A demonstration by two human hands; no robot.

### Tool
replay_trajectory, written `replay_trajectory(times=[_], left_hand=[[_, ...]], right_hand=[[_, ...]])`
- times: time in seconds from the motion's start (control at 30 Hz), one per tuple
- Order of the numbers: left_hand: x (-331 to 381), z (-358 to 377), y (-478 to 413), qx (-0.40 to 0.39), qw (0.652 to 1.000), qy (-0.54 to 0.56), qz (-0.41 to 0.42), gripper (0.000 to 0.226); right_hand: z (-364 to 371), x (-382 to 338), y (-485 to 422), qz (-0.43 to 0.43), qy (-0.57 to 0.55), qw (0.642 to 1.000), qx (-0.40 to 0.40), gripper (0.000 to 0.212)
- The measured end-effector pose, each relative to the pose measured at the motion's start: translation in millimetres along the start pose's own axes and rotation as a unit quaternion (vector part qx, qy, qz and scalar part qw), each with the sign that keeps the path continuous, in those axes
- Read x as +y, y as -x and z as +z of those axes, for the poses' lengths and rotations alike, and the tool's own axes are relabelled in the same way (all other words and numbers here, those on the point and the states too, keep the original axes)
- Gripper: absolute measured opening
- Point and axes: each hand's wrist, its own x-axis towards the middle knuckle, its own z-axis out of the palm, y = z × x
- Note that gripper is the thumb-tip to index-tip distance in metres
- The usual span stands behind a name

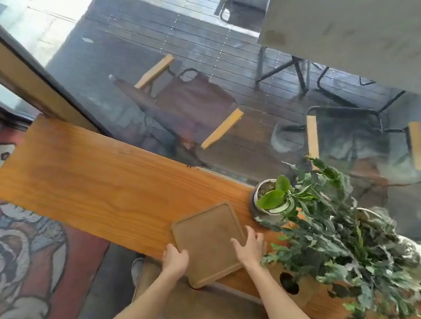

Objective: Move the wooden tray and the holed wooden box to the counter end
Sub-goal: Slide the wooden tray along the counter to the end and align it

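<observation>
The wooden tray (208,242) is lying flat on the desk (83,182), turned at an angle, with its near corner overhanging the desk's front edge. The left hand (174,260) is clamping the tray's near-left edge, thumb on top. The right hand (249,246) is pressing on the tray's right edge with fingers spread; whether that grip is closing around the rim cannot be determined. The holed wooden box (294,284) is sitting just right of the tray, one round hole showing, largely covered by a trailing leafy plant (342,245). A small potted plant (272,197) is standing just beyond the tray's far corner. The desk's left stretch is lying bare toward its end. No legible writing is appearing anywhere.
</observation>
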Motion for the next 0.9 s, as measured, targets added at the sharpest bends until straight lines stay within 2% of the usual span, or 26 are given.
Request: replay_trajectory(times=[0.1,0.2,0.4,0.53,0.67,0.77,0.9], left_hand=[[-0.5,7.6,-3.4,0.011,0.999,0.024,-0.019,0.042],[1.6,15.6,4.6,0.005,0.996,0.078,-0.044,0.051],[6.8,26.0,10.5,0.02,0.996,0.069,-0.051,0.067],[4.3,16.6,8.5,0.004,0.992,0.116,-0.045,0.052],[6.2,-7.3,10.2,-0.018,0.976,0.21,-0.063,0.04],[5.0,-25.3,20.2,0.024,0.966,0.254,-0.03,0.04],[2.2,-64.2,43.6,0.061,0.964,0.259,0.024,0.02]], right_hand=[[2.7,14.5,-7.3,0.027,0.045,0.998,-0.021,0.065],[6.9,19.4,-3.9,0.029,0.064,0.997,-0.038,0.067],[9.0,17.2,-1.0,0.03,0.046,0.997,-0.045,0.073],[3.2,11.1,-3.4,0.034,-0.005,0.998,-0.048,0.067],[-5.2,0.2,-0.1,0.008,-0.02,0.997,-0.072,0.061],[-6.2,-10.0,14.4,-0.028,-0.077,0.992,-0.097,0.06],[6.8,-36.9,61.4,-0.071,-0.155,0.98,-0.099,0.068]])
